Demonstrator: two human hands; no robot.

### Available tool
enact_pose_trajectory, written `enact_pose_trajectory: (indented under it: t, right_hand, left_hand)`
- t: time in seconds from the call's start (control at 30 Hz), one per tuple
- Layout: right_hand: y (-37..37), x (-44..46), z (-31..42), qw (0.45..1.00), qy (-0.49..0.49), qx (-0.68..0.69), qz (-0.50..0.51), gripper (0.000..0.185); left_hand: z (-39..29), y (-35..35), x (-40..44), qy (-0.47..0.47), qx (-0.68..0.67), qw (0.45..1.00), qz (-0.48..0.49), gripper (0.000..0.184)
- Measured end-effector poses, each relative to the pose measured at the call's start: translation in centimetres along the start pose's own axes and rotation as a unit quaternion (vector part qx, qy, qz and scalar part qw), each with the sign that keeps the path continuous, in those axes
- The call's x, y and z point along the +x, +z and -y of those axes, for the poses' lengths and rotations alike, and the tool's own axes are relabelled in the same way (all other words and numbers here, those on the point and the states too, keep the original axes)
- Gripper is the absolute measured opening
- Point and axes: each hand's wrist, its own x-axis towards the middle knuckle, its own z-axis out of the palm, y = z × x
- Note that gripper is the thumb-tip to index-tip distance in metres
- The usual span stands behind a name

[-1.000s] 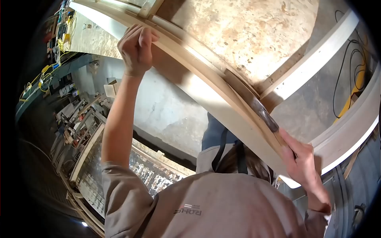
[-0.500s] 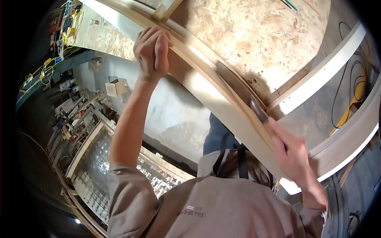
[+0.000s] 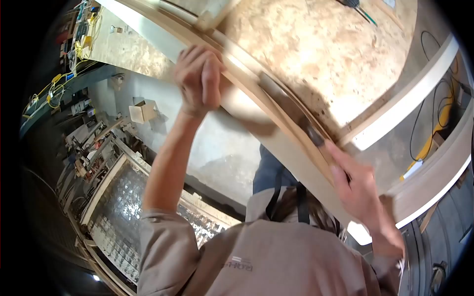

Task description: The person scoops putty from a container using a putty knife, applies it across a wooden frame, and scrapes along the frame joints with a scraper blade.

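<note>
A long pale wooden frame rail (image 3: 291, 163) runs diagonally across the view. My left hand (image 3: 199, 79) is closed in a fist over its upper part, with the fingertips hidden. My right hand (image 3: 355, 185) is wrapped round the dark handle of a long, flat-bladed hand tool (image 3: 289, 104), whose exact kind I cannot make out. The blade lies along the inner side of the rail and points to the upper left, away from my right hand. Whether its edge touches the wood is unclear.
A stained wooden panel (image 3: 316, 44) lies beyond the rail, with a dark tool with a green shaft (image 3: 365, 15) on it. Curved white frame pieces (image 3: 405, 93) and black cables (image 3: 434, 98) are at the right. A cardboard box (image 3: 142, 112) stands on the floor at the left.
My left hand has shifted right and slightly down in the view. My right hand has slid the bladed tool a little toward the upper left along the rail.
</note>
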Motion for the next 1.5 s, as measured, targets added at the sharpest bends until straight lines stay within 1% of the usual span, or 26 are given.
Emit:
enact_pose_trajectory:
  t: [0.03, 0.1, 0.13, 0.23, 0.3, 0.4, 0.47, 0.57, 0.6, 0.7, 0.77, 0.83, 0.93, 1.0, 1.07, 1.17, 1.23, 1.3, 1.33, 1.4, 1.43, 1.47, 1.5]
  right_hand:
    - [-0.4, -0.4, 0.0, 0.999, 0.014, -0.028, 0.014, 0.041]
    - [-0.7, -1.3, 0.0, 0.999, 0.022, -0.035, 0.007, 0.041]
    - [0.0, -0.5, 0.2, 0.999, -0.024, -0.03, -0.014, 0.041]
    - [1.3, 3.3, 2.4, 1.0, 0.006, 0.021, 0.01, 0.042]
    - [0.8, 1.9, 1.2, 0.999, -0.026, -0.025, -0.009, 0.042]
    - [0.8, 0.2, 1.3, 0.999, -0.016, -0.012, -0.028, 0.042]
    - [1.3, 1.6, 2.4, 1.0, 0.008, -0.013, -0.021, 0.042]
    - [0.9, 1.5, 3.1, 0.999, 0.019, -0.026, -0.009, 0.043]
    - [0.5, 0.7, 2.9, 0.999, 0.024, -0.03, -0.004, 0.042]
    - [0.9, 1.7, 2.6, 1.0, 0.003, -0.006, -0.017, 0.042]
    - [1.4, 3.6, 3.8, 1.0, 0.003, 0.023, -0.009, 0.042]
    - [1.1, 3.0, 2.4, 0.999, -0.032, -0.025, -0.019, 0.042]
    - [1.2, 2.3, 2.8, 1.0, -0.016, -0.004, -0.017, 0.04]
    - [1.9, 5.3, 4.0, 1.0, -0.003, -0.002, -0.001, 0.041]
    - [1.4, 6.4, 6.1, 0.994, 0.083, -0.03, 0.057, 0.04]
    - [1.7, 3.8, 3.6, 0.998, -0.041, -0.03, -0.027, 0.04]
    - [2.3, 5.3, 4.9, 1.0, 0.017, -0.01, 0.002, 0.041]
    - [2.6, 8.6, 7.4, 0.994, 0.095, 0.0, 0.052, 0.042]
    - [2.6, 8.5, 7.8, 0.997, 0.056, -0.025, 0.044, 0.041]
    - [3.2, 7.3, 4.9, 0.996, -0.07, -0.036, -0.036, 0.04]
    - [3.4, 7.5, 5.0, 0.997, -0.064, -0.027, -0.038, 0.04]
    - [3.7, 7.6, 5.1, 0.997, -0.059, -0.017, -0.041, 0.04]
    - [3.9, 7.7, 5.2, 0.998, -0.054, -0.007, -0.043, 0.039]
  left_hand:
    - [0.1, 0.0, 0.1, -0.001, 0.008, 1.0, 0.01, 0.024]
    - [0.2, 0.2, 0.2, 0.008, -0.004, 1.0, -0.005, 0.022]
    - [0.5, 0.2, 0.2, 0.014, 0.002, 1.0, -0.012, 0.021]
    - [-0.1, 0.0, -0.2, 0.014, -0.002, 1.0, -0.001, 0.02]
    - [0.4, 0.2, 0.2, 0.023, -0.004, 1.0, -0.014, 0.02]
    - [0.5, 0.4, -0.1, -0.014, -0.012, 1.0, -0.018, 0.02]
    - [0.2, 0.3, -0.3, -0.027, -0.02, 0.999, -0.02, 0.021]
    - [0.2, 0.0, 0.1, -0.018, -0.045, 0.998, -0.027, 0.021]
    - [0.6, -0.3, 0.2, -0.005, -0.051, 0.998, -0.024, 0.025]
    - [6.3, -1.2, 1.0, 0.022, 0.01, 0.997, -0.077, 0.03]
    - [10.6, -2.8, 3.0, -0.056, 0.046, 0.991, -0.11, 0.036]
    - [15.2, -5.0, 4.9, -0.027, 0.116, 0.992, -0.033, 0.041]
    - [17.4, -5.6, 4.7, -0.085, 0.083, 0.992, 0.04, 0.047]
    - [17.4, -5.3, 4.6, -0.104, 0.058, 0.993, 0.008, 0.048]
    - [17.2, -5.2, 4.3, -0.11, 0.055, 0.992, -0.008, 0.048]
    - [17.3, -4.9, 4.0, -0.114, 0.012, 0.992, -0.049, 0.047]
    - [17.6, -4.6, 3.9, -0.115, -0.009, 0.992, -0.05, 0.045]
    - [17.5, -4.7, 3.8, -0.116, -0.032, 0.991, -0.059, 0.045]
    - [17.3, -4.7, 3.8, -0.135, -0.041, 0.988, -0.063, 0.046]
    - [17.3, -4.6, 4.0, -0.135, -0.053, 0.986, -0.078, 0.047]
    - [17.1, -4.5, 3.8, -0.139, -0.06, 0.985, -0.084, 0.048]
    - [17.1, -4.5, 3.9, -0.113, -0.046, 0.988, -0.091, 0.05]
    - [17.2, -4.4, 4.1, -0.118, -0.057, 0.987, -0.09, 0.051]
